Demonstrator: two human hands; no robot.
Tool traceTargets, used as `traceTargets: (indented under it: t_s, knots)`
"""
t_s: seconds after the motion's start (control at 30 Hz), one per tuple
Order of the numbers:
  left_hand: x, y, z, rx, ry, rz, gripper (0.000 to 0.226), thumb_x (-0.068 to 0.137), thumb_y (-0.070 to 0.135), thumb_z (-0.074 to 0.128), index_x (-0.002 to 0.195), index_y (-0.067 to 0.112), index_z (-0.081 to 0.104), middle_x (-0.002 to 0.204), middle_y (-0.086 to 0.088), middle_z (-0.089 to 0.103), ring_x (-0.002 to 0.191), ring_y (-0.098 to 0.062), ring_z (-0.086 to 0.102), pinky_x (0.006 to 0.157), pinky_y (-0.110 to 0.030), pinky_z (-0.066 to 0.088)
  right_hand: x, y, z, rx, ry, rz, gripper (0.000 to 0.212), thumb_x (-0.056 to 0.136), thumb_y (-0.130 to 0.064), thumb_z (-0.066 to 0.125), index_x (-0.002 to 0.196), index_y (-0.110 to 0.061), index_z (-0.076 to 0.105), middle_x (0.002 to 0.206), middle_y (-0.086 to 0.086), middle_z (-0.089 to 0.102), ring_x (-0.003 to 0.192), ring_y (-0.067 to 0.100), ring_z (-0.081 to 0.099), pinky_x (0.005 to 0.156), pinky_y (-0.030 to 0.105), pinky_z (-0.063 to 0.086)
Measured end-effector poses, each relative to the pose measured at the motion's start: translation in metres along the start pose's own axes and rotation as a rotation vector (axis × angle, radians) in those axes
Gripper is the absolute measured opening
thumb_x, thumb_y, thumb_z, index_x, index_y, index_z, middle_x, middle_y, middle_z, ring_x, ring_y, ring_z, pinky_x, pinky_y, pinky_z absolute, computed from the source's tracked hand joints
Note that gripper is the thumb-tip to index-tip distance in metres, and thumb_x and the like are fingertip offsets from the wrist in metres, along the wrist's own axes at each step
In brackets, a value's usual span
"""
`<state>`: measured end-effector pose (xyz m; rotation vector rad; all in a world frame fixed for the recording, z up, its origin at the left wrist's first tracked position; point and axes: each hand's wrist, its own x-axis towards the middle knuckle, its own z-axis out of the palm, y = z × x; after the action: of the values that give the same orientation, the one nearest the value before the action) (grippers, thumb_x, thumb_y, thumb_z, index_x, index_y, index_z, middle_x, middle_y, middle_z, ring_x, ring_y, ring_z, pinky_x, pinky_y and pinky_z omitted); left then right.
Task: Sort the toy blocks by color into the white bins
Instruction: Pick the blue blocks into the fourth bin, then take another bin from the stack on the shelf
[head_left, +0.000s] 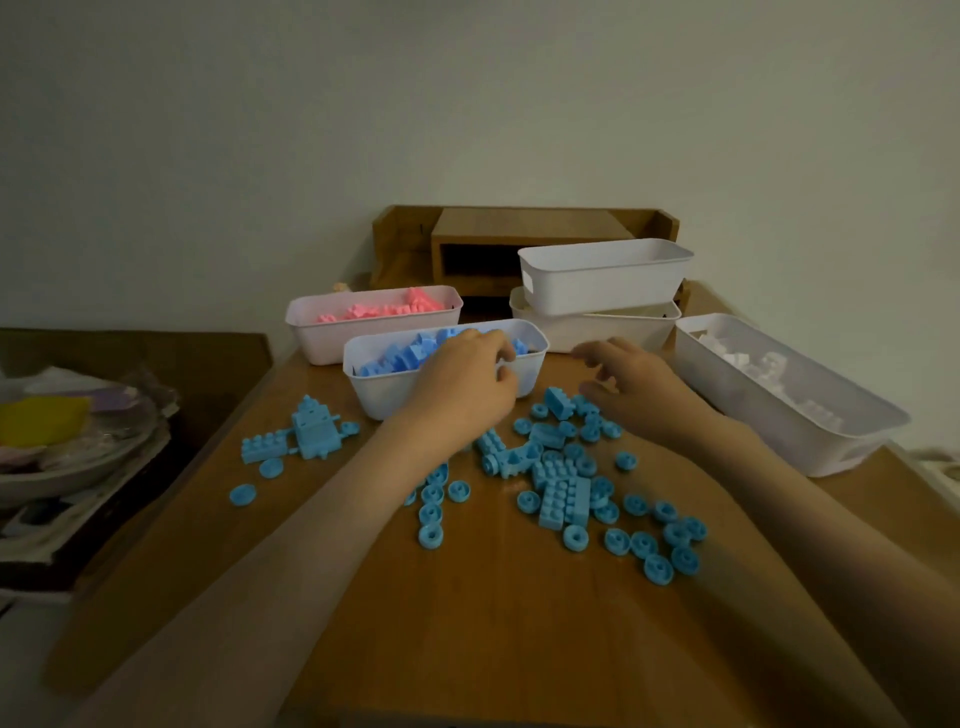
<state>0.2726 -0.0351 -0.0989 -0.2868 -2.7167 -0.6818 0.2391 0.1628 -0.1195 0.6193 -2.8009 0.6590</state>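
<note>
Blue blocks (563, 488) are lying loose on the table (467, 623); the left hand (467, 384) is curling over the blue bin (384, 389), grasp unclear, while the right hand (639, 384) is hovering, fingers spread.

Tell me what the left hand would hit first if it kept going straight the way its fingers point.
Probably the blue blocks in the nearest bin: the left hand reaches over its front rim, fingers curled above them. Depth is unclear.

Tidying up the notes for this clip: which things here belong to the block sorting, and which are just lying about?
Job: loose blue blocks, blue bin, pink bin, white-block bin, stacked bins, left hand, right hand.
Lying about: wooden organizer, plate pile.
</note>
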Motion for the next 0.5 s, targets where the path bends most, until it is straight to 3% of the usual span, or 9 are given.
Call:
traceTargets:
  t_s: [0.1, 0.17, 0.3, 0.4, 0.5]
  knots:
    - [0.032, 0.019, 0.003, 0.014, 0.041, 0.038, 0.025, 0.094, 0.021, 0.046, 0.117, 0.017, 0.054, 0.116, -0.005, 0.054, 0.102, -0.022, 0.054, 0.081, -0.036, 0.047, 0.024, 0.003, -0.016, 0.02, 0.164, 0.024, 0.042, 0.092, -0.013, 0.053, 0.132, -0.015, 0.042, 0.112, 0.008, 0.056, 0.088, 0.013, 0.049, 0.074, 0.023, 0.037]
    - [0.049, 0.026, 0.008, 0.021, 0.039, 0.047, 0.031, 0.094, 0.022, 0.046, 0.125, 0.018, 0.05, 0.119, -0.006, 0.053, 0.104, -0.022, 0.054, 0.081, -0.034, 0.047, 0.04, 0.006, -0.023, 0.045, 0.254, 0.056, 0.053, 0.092, -0.01, 0.05, 0.141, -0.018, 0.031, 0.099, 0.011, 0.062, 0.082, 0.018, 0.056, 0.071, 0.028, 0.045]
    - [0.071, 0.032, 0.021, 0.012, 0.019, 0.053, 0.044, 0.095, 0.022, 0.046, 0.139, 0.02, 0.038, 0.12, -0.008, 0.054, 0.105, -0.024, 0.054, 0.079, -0.034, 0.046, 0.071, 0.018, -0.026, 0.1, 0.221, 0.195, 0.068, 0.095, -0.015, 0.047, 0.149, -0.025, 0.008, 0.086, 0.015, 0.065, 0.077, 0.026, 0.062, 0.07, 0.037, 0.053]
    - [0.076, 0.031, 0.028, -0.04, 0.039, 0.05, 0.048, 0.095, 0.02, 0.045, 0.142, 0.02, 0.034, 0.12, -0.007, 0.054, 0.105, -0.022, 0.054, 0.079, -0.032, 0.046, 0.086, 0.029, -0.022, 0.102, 0.181, 0.234, 0.057, 0.094, -0.019, 0.049, 0.145, -0.021, 0.023, 0.096, 0.01, 0.064, 0.071, 0.014, 0.055, 0.054, 0.02, 0.04]
    - [0.07, 0.025, 0.034, -0.092, 0.08, 0.015, 0.048, 0.095, 0.016, 0.044, 0.142, 0.022, 0.034, 0.127, -0.004, 0.05, 0.11, -0.019, 0.052, 0.077, -0.026, 0.041, 0.09, 0.035, -0.017, 0.139, 0.214, 0.236, 0.045, 0.092, -0.015, 0.053, 0.132, -0.014, 0.031, 0.105, 0.012, 0.061, 0.076, 0.014, 0.052, 0.057, 0.02, 0.037]
